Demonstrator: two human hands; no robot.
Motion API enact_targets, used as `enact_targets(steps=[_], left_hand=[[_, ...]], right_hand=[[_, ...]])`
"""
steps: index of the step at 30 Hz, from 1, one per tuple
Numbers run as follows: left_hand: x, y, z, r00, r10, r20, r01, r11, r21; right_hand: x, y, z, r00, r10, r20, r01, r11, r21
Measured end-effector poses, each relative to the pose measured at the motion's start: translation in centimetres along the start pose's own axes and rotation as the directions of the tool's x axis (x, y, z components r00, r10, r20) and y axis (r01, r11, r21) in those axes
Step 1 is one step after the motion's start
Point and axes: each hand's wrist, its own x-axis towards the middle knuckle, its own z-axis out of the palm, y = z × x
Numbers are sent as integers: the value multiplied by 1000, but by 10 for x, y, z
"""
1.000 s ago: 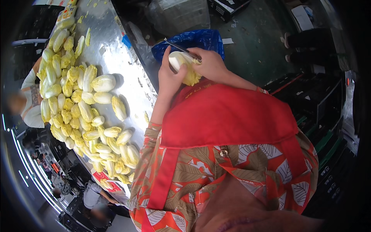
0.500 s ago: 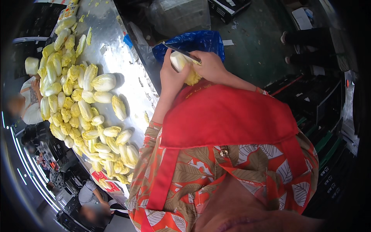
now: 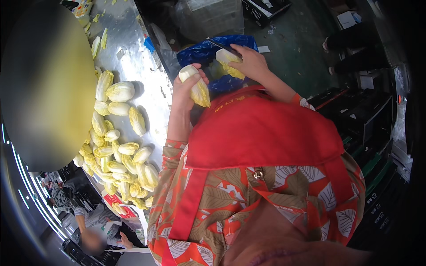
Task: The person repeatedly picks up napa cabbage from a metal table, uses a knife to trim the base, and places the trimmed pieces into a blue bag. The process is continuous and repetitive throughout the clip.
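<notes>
Baby napa cabbage (image 3: 199, 92) sits in the left hand (image 3: 184, 86), whose fingers are closed around its white base, the yellow leafy end angled toward the red apron (image 3: 266, 133). The right hand (image 3: 252, 64), fingers curled, grips a knife (image 3: 218, 44) together with a loose cabbage leaf (image 3: 228, 60), above an open blue plastic bag (image 3: 193, 55). Leftward, more cabbages (image 3: 120, 91) lie heaped on the metal counter (image 3: 153, 84), partly hidden by a blurred patch.

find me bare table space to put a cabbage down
Mostly bare: the strip of table between the cabbages and the edge by the left hand; also the patch between the loose leaves and the blue scrap. Crowded: the table's left side, packed with cabbages; a blur hides part.
</notes>
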Motion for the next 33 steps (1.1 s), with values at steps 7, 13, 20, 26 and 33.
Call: enact_targets(steps=[7, 13, 20, 26, 33], left_hand=[[-11, 2, 0, 994, 93, -51, -91, 995, 51], [-18, 33, -20, 978, 206, 6, -205, 974, -99], [-133, 79, -134, 564, 501, -656, -313, 865, 391], [-259, 84, -240, -69, 694, -717, 514, 641, 570], [-320, 92, -302, -99, 699, -708, 938, 302, 168]], right_hand=[[8, -7, 7, 982, 16, 190, -70, 957, 281], [-15, 13, 28, 885, 46, 463, -262, 871, 415], [-16, 14, 14, 759, 108, 642, -362, 890, 278], [-17, 16, 15, 703, 133, 699, -371, 907, 200], [-17, 19, 20, 692, 138, 708, -364, 914, 178]])
